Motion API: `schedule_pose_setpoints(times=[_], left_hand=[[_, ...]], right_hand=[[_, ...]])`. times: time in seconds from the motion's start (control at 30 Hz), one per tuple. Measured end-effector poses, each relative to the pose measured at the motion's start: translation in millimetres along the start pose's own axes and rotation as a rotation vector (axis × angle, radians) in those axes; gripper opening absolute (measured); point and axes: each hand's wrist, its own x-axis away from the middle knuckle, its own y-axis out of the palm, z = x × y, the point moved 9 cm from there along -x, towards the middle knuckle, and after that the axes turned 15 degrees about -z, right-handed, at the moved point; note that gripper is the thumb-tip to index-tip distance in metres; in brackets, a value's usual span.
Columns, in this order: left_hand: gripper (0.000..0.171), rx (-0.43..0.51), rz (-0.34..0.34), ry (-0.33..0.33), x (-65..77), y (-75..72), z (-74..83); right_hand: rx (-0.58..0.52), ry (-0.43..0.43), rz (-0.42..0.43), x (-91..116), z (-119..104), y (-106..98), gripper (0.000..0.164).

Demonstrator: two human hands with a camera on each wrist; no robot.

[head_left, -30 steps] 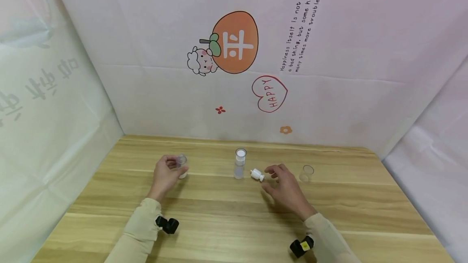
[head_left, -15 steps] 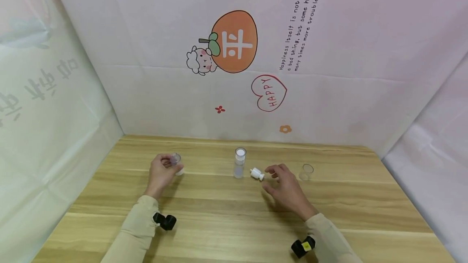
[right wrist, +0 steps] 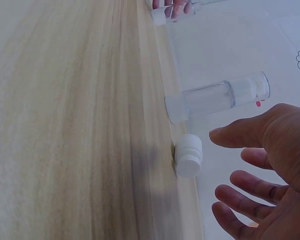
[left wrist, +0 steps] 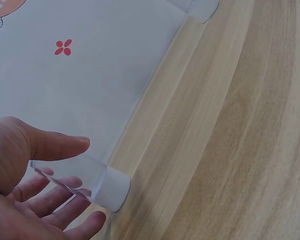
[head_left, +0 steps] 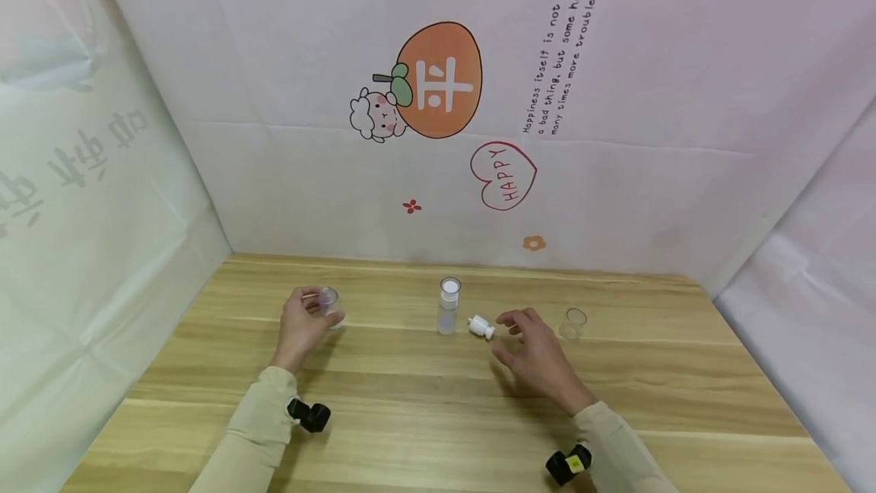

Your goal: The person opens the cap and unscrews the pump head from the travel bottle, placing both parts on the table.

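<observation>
A clear bottle (left wrist: 112, 189) with a white base stands upright on the table at the left. My left hand (head_left: 303, 328) is around it; in the left wrist view the fingers lie loosely behind the clear wall and the thumb appears lifted off it. A small white pump head (head_left: 481, 327) lies on its side near the middle. Just right of it hovers my right hand (head_left: 538, 360), fingers spread in a loose curve, with nothing in them. Between the hands a second clear bottle (head_left: 448, 316) stands upright, a white part inside its upper end.
A clear open cylinder, like a cap (head_left: 572, 326), stands right of my right hand. Wooden tabletop (head_left: 424, 417) spreads in front. A printed white sheet (head_left: 308, 189) rises behind the table's back edge, with more sheets at both sides.
My left hand carried its bottle a little to the left, then its grip loosened around the standing bottle. The right hand, the pump head and the other pieces stayed in place.
</observation>
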Motion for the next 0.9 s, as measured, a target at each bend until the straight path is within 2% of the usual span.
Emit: schedule_pose_setpoints(times=[0.17, 0.53, 0.9], left_hand=[[0.068, -0.026, 0.007, 0.030, 2.4, -2.2, 6.6], [0.071, -0.139, 0.020, 0.120, 9.5, -5.3, 33.7], [0.071, -0.275, 0.046, 0.189, 19.4, -0.5, 58.9]], right_hand=[[0.000, 0.004, -0.001, 2, -1, -1, 0.040], [-0.022, -0.006, -0.006, 5, -2, -1, 0.040], [-0.012, -0.040, -0.008, 8, -5, -2, 0.038]])
